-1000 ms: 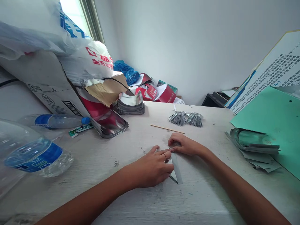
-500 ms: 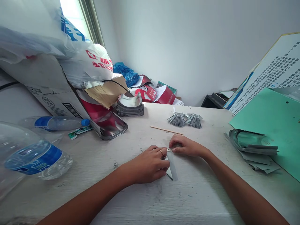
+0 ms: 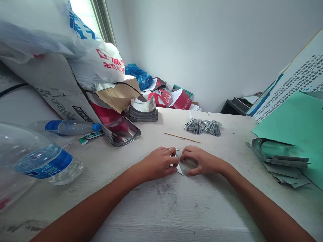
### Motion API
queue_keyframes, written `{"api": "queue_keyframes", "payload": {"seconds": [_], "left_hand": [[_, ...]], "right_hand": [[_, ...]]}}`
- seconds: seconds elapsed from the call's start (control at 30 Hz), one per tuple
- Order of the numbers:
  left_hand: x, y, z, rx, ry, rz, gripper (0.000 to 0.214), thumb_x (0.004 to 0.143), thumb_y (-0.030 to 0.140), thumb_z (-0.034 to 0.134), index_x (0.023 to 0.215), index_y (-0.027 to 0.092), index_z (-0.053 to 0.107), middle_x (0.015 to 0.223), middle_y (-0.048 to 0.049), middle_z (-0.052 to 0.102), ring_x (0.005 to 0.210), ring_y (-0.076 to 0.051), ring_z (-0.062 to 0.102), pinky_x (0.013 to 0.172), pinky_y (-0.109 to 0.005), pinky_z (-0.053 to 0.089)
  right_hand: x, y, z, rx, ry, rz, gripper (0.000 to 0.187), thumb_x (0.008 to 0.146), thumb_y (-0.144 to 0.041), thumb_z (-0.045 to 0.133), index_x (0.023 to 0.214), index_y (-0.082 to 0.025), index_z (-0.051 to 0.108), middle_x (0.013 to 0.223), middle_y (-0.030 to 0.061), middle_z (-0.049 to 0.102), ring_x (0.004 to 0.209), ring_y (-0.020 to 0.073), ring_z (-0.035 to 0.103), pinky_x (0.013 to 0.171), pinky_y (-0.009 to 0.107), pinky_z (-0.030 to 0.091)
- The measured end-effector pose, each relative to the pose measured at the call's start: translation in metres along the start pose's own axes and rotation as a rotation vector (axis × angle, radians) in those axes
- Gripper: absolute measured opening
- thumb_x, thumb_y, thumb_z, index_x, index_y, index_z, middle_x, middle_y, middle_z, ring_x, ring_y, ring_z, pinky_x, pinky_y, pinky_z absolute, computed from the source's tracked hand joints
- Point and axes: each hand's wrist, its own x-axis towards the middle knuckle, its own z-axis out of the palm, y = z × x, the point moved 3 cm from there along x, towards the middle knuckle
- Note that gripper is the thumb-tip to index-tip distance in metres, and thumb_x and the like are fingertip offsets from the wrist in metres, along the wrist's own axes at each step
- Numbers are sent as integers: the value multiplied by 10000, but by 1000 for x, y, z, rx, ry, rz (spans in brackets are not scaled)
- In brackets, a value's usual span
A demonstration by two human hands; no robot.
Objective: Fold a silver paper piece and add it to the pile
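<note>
your left hand (image 3: 157, 164) and right hand (image 3: 203, 161) close together on a folded foil strip (image 3: 185, 167)
the strip sits on the white surface (image 3: 161, 208) between your curled fingers, its silver point showing just below them. ahead lie a thin wooden stick (image 3: 182, 137) and two fanned bundles of foil strips (image 3: 202, 127). a stack of curved foil pieces (image 3: 143, 112) sits farther left, and another foil pile (image 3: 276, 155) rests against a green folder (image 3: 290, 117) on the right.
</note>
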Motion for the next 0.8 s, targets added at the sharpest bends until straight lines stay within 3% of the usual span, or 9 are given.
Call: {"api": "queue_keyframes", "payload": {"seconds": [0.2,0.37,0.57,0.8], "left_hand": [[0,1,-1,-26,-14,-3,84,901,316,655,961,260,671,1125,-49,583,966,-209,604,889,-359,443],[1,3,-2,-40,0,19,159,865,341,705,994,258,659,1102,-41,583,994,-218,588,900,-358,434],[1,2,0,-6,34,39,184,879,347,690,1019,242,633,1109,-47,577,958,-207,585,874,-340,438],[1,-4,2,-14,15,16,146,963,321,567,1074,251,630,1161,-54,579,979,-207,595,899,-358,441]], "right_hand": [[1,-3,3,-80,23,-79,390,769,-352,795,1089,-228,610,1128,47,601,1034,226,553,896,360,449],[2,-7,6,-192,94,-160,258,825,-199,693,1069,-219,608,1066,52,645,975,210,582,855,343,453],[4,-13,8,-267,146,-198,249,805,-85,589,1020,-209,589,1055,68,668,933,211,592,813,339,465],[1,-11,8,-158,158,-205,305,803,-47,553,1058,-211,578,1066,68,659,975,210,592,847,345,476]]}}
